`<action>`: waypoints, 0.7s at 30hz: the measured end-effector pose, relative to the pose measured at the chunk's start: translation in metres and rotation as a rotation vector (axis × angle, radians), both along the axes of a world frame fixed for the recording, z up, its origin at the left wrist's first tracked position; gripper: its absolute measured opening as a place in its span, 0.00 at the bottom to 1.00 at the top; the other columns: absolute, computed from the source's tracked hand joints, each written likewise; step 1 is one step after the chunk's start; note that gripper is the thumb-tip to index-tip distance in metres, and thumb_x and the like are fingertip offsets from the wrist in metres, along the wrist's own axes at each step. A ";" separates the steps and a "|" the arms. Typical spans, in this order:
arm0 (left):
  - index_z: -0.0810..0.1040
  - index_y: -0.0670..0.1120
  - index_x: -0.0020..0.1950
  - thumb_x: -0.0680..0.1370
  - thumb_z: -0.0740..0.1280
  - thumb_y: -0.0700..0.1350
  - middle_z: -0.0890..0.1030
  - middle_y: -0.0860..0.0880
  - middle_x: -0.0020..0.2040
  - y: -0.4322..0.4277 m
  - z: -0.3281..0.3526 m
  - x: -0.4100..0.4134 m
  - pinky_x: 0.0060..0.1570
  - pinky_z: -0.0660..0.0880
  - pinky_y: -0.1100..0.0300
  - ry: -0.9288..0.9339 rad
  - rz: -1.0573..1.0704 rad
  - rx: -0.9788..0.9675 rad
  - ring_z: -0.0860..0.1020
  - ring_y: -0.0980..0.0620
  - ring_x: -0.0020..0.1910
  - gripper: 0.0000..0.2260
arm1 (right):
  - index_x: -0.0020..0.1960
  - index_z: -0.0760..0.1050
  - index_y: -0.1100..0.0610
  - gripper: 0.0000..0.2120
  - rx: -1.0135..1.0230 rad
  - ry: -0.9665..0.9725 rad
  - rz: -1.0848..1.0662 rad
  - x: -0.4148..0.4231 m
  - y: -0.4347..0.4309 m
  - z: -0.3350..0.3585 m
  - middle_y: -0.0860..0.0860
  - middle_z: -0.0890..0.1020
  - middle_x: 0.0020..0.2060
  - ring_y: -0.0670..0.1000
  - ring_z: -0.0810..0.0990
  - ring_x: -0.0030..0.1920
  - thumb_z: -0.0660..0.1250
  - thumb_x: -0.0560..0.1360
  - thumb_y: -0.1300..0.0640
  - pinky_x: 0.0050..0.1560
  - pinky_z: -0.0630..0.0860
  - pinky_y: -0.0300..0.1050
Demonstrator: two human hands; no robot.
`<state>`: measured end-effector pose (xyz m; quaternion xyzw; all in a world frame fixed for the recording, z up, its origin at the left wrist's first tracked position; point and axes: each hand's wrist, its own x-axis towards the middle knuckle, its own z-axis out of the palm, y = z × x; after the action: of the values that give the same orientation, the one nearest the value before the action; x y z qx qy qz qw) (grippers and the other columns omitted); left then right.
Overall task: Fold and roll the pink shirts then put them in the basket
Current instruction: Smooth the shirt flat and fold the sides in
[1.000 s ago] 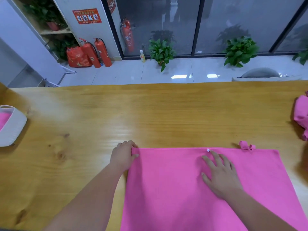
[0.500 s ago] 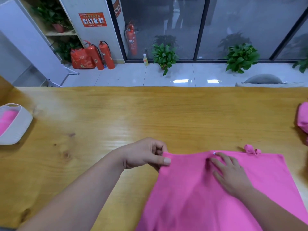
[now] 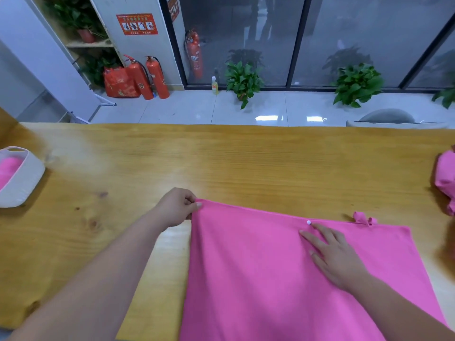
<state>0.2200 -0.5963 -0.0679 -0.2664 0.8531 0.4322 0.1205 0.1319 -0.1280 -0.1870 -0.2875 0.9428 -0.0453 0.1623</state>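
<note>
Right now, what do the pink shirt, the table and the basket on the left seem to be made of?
Pink shirt: soft matte fabric, probably cotton knit; it drapes and wrinkles at the pinched corner. Table: varnished wood; grain, knots and glossy glare show. Basket: white and matte, perhaps plastic or fabric; its texture is unclear.

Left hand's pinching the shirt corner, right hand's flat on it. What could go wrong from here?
The left hand pinches only the far left corner of the pink fabric shirt; pulled across, the edge may bunch and fold crooked.
The right hand presses flat only near the white button; the near part is unpinned and could slide on the wooden table.
The white rounded basket sits far left, so a loose roll might unwind on the way.
</note>
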 end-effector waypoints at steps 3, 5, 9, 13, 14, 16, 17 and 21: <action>0.84 0.46 0.57 0.82 0.68 0.43 0.85 0.44 0.51 0.016 -0.041 0.001 0.51 0.79 0.51 0.035 0.038 -0.469 0.83 0.42 0.51 0.06 | 0.82 0.52 0.32 0.30 -0.008 -0.003 0.006 -0.002 -0.003 -0.001 0.43 0.55 0.84 0.56 0.60 0.78 0.45 0.81 0.33 0.77 0.67 0.59; 0.80 0.46 0.66 0.79 0.67 0.39 0.78 0.43 0.60 0.042 -0.070 0.010 0.56 0.77 0.44 0.149 0.046 -0.677 0.78 0.39 0.57 0.15 | 0.83 0.47 0.31 0.30 0.009 -0.003 0.009 0.002 -0.003 -0.002 0.42 0.50 0.85 0.56 0.57 0.81 0.44 0.81 0.32 0.79 0.64 0.59; 0.66 0.51 0.82 0.85 0.61 0.54 0.61 0.41 0.83 0.123 -0.118 0.051 0.79 0.61 0.38 0.236 -0.322 -0.691 0.59 0.38 0.82 0.24 | 0.84 0.40 0.34 0.32 0.106 0.072 -0.033 0.028 0.001 -0.004 0.45 0.39 0.85 0.57 0.42 0.85 0.42 0.82 0.29 0.83 0.50 0.63; 0.53 0.59 0.86 0.84 0.57 0.66 0.47 0.48 0.87 0.126 -0.138 0.083 0.82 0.51 0.38 0.151 -0.448 -0.752 0.44 0.43 0.86 0.33 | 0.83 0.35 0.34 0.35 0.147 0.098 -0.057 0.038 0.016 0.000 0.45 0.35 0.84 0.56 0.34 0.84 0.43 0.81 0.26 0.82 0.44 0.67; 0.53 0.58 0.86 0.84 0.57 0.67 0.47 0.48 0.87 0.120 -0.138 0.081 0.82 0.52 0.38 0.132 -0.446 -0.763 0.44 0.42 0.86 0.33 | 0.83 0.36 0.34 0.35 0.152 0.096 -0.042 0.033 0.018 -0.001 0.45 0.36 0.84 0.56 0.34 0.84 0.43 0.81 0.25 0.82 0.44 0.67; 0.52 0.58 0.86 0.83 0.56 0.67 0.46 0.47 0.87 0.111 -0.138 0.064 0.81 0.54 0.37 0.102 -0.466 -0.798 0.44 0.42 0.86 0.34 | 0.83 0.37 0.32 0.35 0.142 0.078 -0.033 0.015 0.015 0.000 0.44 0.37 0.85 0.56 0.34 0.84 0.44 0.81 0.24 0.82 0.44 0.68; 0.52 0.57 0.86 0.83 0.55 0.67 0.46 0.46 0.87 0.108 -0.139 0.051 0.81 0.54 0.37 0.085 -0.468 -0.820 0.44 0.41 0.86 0.34 | 0.82 0.36 0.32 0.34 0.135 0.072 -0.042 0.004 0.011 0.000 0.44 0.36 0.84 0.56 0.34 0.84 0.44 0.81 0.25 0.82 0.43 0.68; 0.54 0.53 0.86 0.84 0.51 0.66 0.48 0.40 0.86 0.126 -0.128 -0.004 0.81 0.49 0.35 0.010 -0.387 -0.815 0.44 0.37 0.85 0.33 | 0.83 0.39 0.34 0.33 0.170 0.070 -0.108 -0.029 -0.022 0.001 0.46 0.35 0.84 0.59 0.35 0.84 0.45 0.82 0.29 0.81 0.42 0.69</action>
<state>0.2159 -0.4708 -0.1958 -0.1258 0.9883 0.0315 0.0803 0.1030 -0.1501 -0.1860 -0.2227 0.9626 0.0363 0.1502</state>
